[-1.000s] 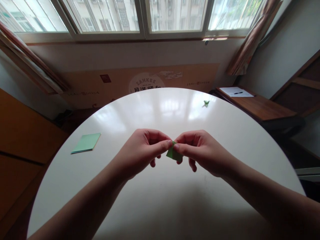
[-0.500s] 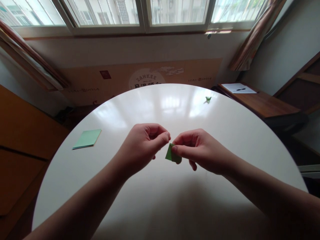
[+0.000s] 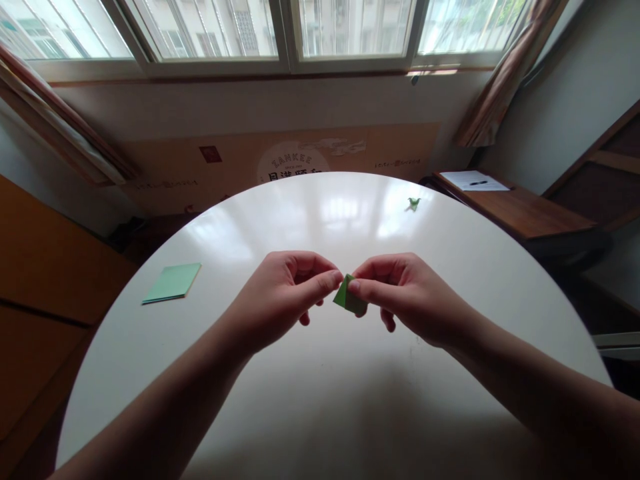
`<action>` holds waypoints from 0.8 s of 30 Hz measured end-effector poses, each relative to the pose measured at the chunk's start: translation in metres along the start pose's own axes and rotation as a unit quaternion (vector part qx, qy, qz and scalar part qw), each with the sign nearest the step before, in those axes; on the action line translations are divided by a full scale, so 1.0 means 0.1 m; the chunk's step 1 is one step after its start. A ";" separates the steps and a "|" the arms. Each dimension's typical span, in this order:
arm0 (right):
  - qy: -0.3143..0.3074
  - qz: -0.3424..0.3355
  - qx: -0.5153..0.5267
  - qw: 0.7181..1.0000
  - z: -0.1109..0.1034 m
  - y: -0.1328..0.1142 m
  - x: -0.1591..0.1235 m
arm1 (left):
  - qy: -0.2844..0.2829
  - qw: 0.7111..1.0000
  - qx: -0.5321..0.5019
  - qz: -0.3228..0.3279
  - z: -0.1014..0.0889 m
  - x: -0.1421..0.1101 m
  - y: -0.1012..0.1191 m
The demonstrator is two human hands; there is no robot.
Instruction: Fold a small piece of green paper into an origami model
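A small piece of folded green paper (image 3: 355, 304) is held above the table, its pointed corner up and a flat edge slanting down to the left. My right hand (image 3: 395, 288) pinches it between thumb and forefinger from the right, the other fingers curled behind and below. My left hand (image 3: 295, 293) is closed, thumb against forefinger, at the paper's upper left edge; its fingertips meet the paper there, though the exact contact is small to see. Part of the paper is covered by my right thumb.
The round white table (image 3: 280, 400) carries a stack of light green paper squares (image 3: 173, 283) at left and a small folded green paper figure (image 3: 413, 204) at far right. Beyond the right edge, a brown wooden desk (image 3: 545, 210) holds a white sheet (image 3: 467, 180) and a pen (image 3: 479, 183).
My right hand has turned the folded paper slightly and raised it. My left fingertips, apart from the paper before, now meet its upper left edge. The camera view has shifted a little.
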State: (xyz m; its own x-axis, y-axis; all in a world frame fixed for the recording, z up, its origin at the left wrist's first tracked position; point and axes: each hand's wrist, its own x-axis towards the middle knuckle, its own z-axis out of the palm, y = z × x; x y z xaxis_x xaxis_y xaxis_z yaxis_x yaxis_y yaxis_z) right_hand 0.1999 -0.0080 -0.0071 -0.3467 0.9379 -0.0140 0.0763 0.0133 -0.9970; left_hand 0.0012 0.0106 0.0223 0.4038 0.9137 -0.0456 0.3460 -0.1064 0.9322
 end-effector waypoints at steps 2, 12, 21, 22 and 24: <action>0.000 -0.001 0.000 1.000 0.00 0.00 0.00 | -0.008 1.000 0.000 -0.005 0.01 0.00 0.00; 0.049 -0.029 0.025 0.998 0.05 0.01 -0.02 | -0.007 1.000 -0.007 -0.015 0.09 -0.01 -0.01; 0.042 -0.020 0.024 0.999 0.06 0.06 0.03 | 0.029 0.997 0.074 0.015 0.14 -0.04 0.00; 0.042 -0.021 0.025 0.999 0.06 0.07 0.03 | 0.033 0.995 0.088 0.025 0.14 -0.05 0.00; 0.048 -0.026 0.028 0.998 0.05 0.08 0.04 | 0.044 0.993 0.103 0.042 0.14 -0.06 -0.01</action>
State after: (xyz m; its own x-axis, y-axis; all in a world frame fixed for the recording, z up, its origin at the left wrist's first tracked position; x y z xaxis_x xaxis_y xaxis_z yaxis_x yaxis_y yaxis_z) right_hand 0.1943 -0.0058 -0.0153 -0.2570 0.9655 0.0422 0.0067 0.0455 -0.9989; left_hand 0.0108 -0.0004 0.0168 0.3669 0.9277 0.0688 0.4837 -0.2535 0.8377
